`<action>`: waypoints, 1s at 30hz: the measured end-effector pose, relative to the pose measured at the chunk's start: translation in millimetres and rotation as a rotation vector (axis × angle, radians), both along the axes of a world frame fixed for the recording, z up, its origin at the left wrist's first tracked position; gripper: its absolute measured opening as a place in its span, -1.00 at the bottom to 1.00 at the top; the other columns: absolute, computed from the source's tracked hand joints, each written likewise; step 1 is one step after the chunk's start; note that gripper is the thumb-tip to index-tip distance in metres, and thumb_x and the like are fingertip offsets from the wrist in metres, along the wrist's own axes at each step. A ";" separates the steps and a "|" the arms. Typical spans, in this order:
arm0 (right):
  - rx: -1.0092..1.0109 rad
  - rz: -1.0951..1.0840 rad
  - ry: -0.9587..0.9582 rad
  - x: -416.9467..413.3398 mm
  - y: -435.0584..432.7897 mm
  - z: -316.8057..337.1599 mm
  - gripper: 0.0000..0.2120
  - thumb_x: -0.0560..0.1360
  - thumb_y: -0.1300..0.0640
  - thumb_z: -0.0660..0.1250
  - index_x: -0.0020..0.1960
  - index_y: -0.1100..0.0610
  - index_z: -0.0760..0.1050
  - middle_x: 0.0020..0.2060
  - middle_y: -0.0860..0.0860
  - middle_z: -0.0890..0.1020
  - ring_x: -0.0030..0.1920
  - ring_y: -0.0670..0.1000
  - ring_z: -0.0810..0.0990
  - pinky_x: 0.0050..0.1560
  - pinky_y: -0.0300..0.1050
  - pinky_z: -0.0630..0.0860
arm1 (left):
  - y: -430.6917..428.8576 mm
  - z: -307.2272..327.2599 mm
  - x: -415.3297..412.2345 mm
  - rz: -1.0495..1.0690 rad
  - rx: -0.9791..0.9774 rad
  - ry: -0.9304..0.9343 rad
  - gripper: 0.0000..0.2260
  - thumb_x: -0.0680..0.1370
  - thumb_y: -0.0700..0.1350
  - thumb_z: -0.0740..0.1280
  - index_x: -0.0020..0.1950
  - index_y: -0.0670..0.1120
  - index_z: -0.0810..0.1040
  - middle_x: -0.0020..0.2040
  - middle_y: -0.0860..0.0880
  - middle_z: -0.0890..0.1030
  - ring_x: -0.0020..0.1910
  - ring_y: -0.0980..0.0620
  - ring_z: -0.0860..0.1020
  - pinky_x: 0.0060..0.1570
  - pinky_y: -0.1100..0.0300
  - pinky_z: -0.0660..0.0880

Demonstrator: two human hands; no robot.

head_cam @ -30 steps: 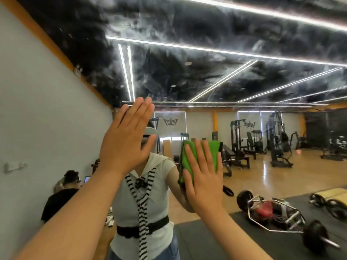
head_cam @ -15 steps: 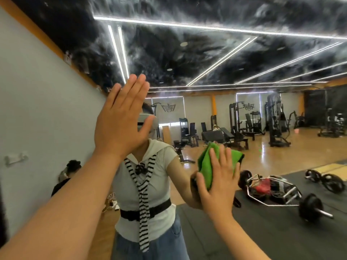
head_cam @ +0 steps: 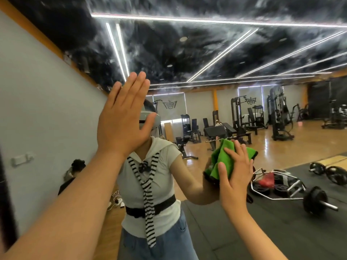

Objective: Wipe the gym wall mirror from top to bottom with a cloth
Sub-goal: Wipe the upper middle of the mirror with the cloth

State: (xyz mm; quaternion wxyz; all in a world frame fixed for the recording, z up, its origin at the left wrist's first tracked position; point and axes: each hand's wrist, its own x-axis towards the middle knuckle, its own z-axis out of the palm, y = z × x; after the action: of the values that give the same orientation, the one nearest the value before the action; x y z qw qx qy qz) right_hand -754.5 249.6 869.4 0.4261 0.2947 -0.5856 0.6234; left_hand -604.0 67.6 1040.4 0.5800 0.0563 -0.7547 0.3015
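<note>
The wall mirror (head_cam: 206, 76) fills nearly the whole view and reflects the gym and me. My right hand (head_cam: 234, 173) presses a bunched green cloth (head_cam: 221, 160) flat against the glass at about chest height, right of centre. My left hand (head_cam: 124, 119) rests flat on the mirror higher up at left of centre, fingers together and straight, holding nothing. It covers the reflected face.
A grey side wall (head_cam: 37, 109) meets the mirror at the left. Reflected behind me are weight machines (head_cam: 277, 119), benches (head_cam: 216, 132), a hex bar with plates (head_cam: 293, 188) on black mats, and a seated person (head_cam: 73, 171) low by the wall.
My right hand has slid the green cloth down and to the right across the glass. The left hand stays planted flat on the mirror.
</note>
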 end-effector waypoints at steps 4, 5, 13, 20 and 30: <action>-0.068 0.065 -0.018 -6.3 5.4 4.1 -0.50 0.53 -0.11 0.22 0.44 -0.10 0.24 0.45 -0.41 0.18 0.57 -0.12 0.04 0.51 0.33 0.04 | -0.3 -0.4 -0.1 0.004 -0.005 0.006 -0.37 0.64 0.15 0.03 0.65 -0.11 0.04 0.65 -0.07 0.05 0.63 -0.02 -0.01 0.59 -0.04 -0.03; -0.085 0.077 -0.025 -7.5 6.1 6.4 -0.45 0.51 -0.11 0.23 0.47 -0.09 0.20 0.43 -0.46 0.14 0.57 -0.13 0.03 0.51 0.32 0.04 | -0.6 -0.2 -0.1 0.001 -0.006 0.007 -0.36 0.64 0.15 0.04 0.65 -0.12 0.04 0.65 -0.07 0.05 0.63 -0.02 -0.01 0.59 -0.03 -0.03; -0.050 -0.017 0.071 -21.3 12.1 -8.0 -0.66 0.52 0.09 0.23 0.28 0.16 0.40 0.42 -0.14 0.27 0.55 0.00 0.13 0.53 -0.04 0.07 | -0.5 0.2 0.1 -0.002 -0.006 0.003 -0.37 0.65 0.15 0.05 0.65 -0.12 0.04 0.65 -0.07 0.06 0.63 -0.01 -0.01 0.59 -0.02 -0.04; -0.051 -0.005 0.163 16.1 -26.2 -20.7 -0.82 0.48 0.17 0.27 0.07 0.15 0.48 0.34 -0.02 0.42 0.46 0.06 0.29 0.44 0.37 0.13 | 0.3 0.8 -0.3 0.012 -0.005 0.005 -0.36 0.64 0.16 0.05 0.64 -0.12 0.05 0.65 -0.08 0.06 0.63 -0.03 -0.01 0.59 -0.03 -0.04; -0.100 -0.051 0.165 -0.5 -7.8 -19.0 -0.83 0.51 0.17 0.29 0.06 0.19 0.55 0.30 -0.03 0.39 0.40 0.16 0.31 0.42 0.19 0.25 | 0.0 0.5 -0.4 0.020 -0.017 0.014 -0.37 0.65 0.15 0.06 0.64 -0.13 0.05 0.65 -0.08 0.07 0.63 -0.03 0.00 0.59 -0.02 -0.04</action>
State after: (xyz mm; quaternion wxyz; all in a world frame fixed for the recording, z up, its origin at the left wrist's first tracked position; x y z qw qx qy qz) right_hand -755.1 241.8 850.4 0.5030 0.3084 -0.5241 0.6143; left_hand -604.4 67.6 1040.9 0.5826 0.0612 -0.7474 0.3135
